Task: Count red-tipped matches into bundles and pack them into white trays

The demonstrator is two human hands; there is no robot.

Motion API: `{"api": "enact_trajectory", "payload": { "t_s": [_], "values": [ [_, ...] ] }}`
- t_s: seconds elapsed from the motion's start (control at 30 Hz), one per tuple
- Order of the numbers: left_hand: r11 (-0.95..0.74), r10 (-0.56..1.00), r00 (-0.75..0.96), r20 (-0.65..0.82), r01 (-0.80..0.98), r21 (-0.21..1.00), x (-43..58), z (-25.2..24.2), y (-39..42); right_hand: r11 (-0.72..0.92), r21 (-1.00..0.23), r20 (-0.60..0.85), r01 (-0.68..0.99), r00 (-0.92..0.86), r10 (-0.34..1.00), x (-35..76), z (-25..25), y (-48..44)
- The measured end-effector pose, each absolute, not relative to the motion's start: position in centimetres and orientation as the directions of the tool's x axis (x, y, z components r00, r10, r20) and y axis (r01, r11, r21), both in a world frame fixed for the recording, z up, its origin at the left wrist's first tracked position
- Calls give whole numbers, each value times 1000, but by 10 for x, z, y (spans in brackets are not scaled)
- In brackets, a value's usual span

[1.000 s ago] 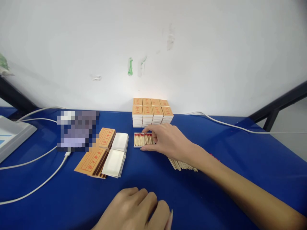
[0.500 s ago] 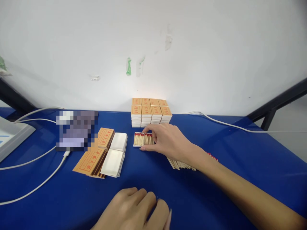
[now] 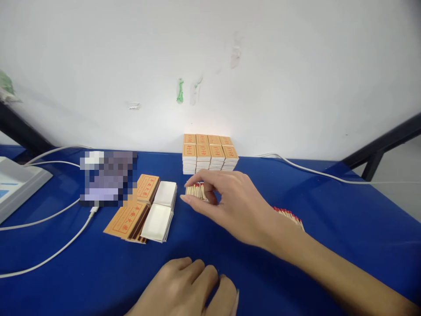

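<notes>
Two small white trays of red-tipped matches (image 3: 194, 192) lie side by side on the blue table. My right hand (image 3: 226, 197) curves around them, thumb at the near left edge and index finger at the far side, partly hiding them. Loose matches (image 3: 289, 216) show behind my right wrist. My left hand (image 3: 186, 287) rests near the front edge of the view with its fingers curled; what is under them, if anything, is hidden. Orange matchbox sleeves (image 3: 130, 217) and stacked white trays (image 3: 157, 222) lie to the left.
Filled orange matchboxes (image 3: 210, 153) stand in a stacked block by the wall. A blurred phone-like device (image 3: 108, 177) with a white cable (image 3: 74, 245) lies at left, beside a white device (image 3: 19, 184). Another cable (image 3: 315, 174) runs along the right.
My right hand has moved left over the match trays, its thumb and index finger now reaching the left tray. The left hand has hardly moved, and the view has shifted slightly.
</notes>
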State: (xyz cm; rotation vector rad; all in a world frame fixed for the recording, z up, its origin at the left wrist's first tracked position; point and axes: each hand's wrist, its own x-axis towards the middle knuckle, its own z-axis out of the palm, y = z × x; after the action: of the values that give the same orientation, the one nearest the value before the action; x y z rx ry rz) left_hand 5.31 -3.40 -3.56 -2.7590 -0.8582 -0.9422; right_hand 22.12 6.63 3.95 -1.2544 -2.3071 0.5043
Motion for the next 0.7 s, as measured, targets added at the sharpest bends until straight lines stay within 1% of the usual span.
{"api": "enact_trajectory", "payload": {
  "t_s": [0.07, 0.17, 0.27, 0.37, 0.43, 0.47, 0.53, 0.63, 0.7],
  "values": [
    [-834, 482, 649, 589, 546, 81, 53, -36, -34, 627, -523, 321, 577, -548, 772, 214, 40, 57],
    [-832, 485, 646, 590, 548, 84, 52, -35, -34, 759, -469, 380, 452, -672, 636, 207, 36, 47],
    [-839, 473, 649, 596, 537, 81, 52, -33, -34, 809, -401, 403, 430, -710, 578, 206, 31, 46],
    [-833, 475, 643, 600, 548, 72, 53, -33, -33, 849, -244, 427, 468, -734, 527, 209, 28, 51],
    [-828, 477, 640, 603, 557, 64, 53, -33, -32, 878, -131, 434, 461, -769, 469, 209, 27, 54],
    [-827, 475, 640, 604, 559, 59, 54, -33, -32, 886, -94, 434, 454, -782, 447, 209, 27, 55],
    [-828, 471, 641, 606, 558, 53, 55, -34, -32, 888, -75, 423, 453, -792, 440, 207, 27, 56],
    [-827, 469, 636, 613, 560, 51, 55, -35, -33, 867, -125, 421, 481, -766, 486, 201, 25, 55],
    [-825, 466, 629, 622, 563, 49, 56, -36, -33, 874, -121, 450, 470, -759, 470, 198, 20, 56]
  ]
}}
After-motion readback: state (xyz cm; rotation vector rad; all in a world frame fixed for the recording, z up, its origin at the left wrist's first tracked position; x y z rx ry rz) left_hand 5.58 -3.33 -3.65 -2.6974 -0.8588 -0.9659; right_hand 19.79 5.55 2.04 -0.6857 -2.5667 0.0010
